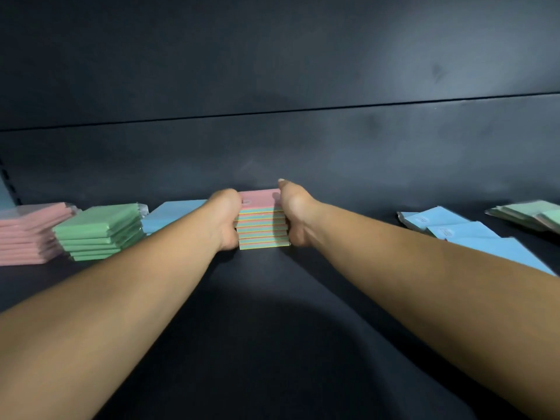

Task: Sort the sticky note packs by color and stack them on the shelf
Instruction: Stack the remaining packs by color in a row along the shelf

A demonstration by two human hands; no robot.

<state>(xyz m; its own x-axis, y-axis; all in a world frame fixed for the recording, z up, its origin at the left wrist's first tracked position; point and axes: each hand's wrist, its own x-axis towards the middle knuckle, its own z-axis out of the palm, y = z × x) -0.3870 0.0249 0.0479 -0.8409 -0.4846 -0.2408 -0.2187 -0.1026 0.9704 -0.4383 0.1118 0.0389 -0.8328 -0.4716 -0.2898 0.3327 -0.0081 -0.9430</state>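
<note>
Both hands — left (225, 218), right (295, 218) — clamp the multicolour stack (262, 221) between curled fingers.

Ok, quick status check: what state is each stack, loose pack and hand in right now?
Multicolor stack: upright on the shelf, squeezed between both hands.
Left hand: pressed against the stack's left side.
Right hand: pressed against its right side.
Pink stack: stacked, slightly uneven.
Green stack: stacked, slightly fanned.
Blue stack: partly hidden behind the left arm.
Loose blue packs: lying flat, unstacked.
Loose green packs: overlapping, unstacked.
</note>
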